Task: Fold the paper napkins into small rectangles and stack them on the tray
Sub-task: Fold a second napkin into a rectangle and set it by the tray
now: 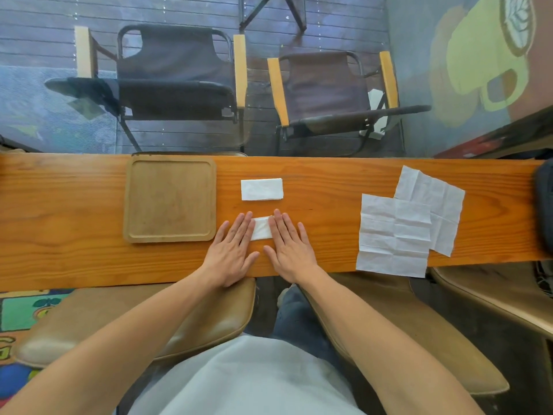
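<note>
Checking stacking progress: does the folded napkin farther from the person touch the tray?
Apart. The head view shows bare table between the folded napkin and the wooden tray.

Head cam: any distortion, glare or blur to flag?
Head view: wide-angle bowing at the edges, where the table curves; light is soft and even, with no harsh glare; the hands and the napkin between them are sharp; the far chairs look hazy.

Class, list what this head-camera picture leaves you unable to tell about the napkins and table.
- Napkin being pressed: both ends hidden under the left hand and right hand.
- Flat napkins: they overlap, so the count is unclear.
- Dark object: cut off by the right frame edge.
</note>
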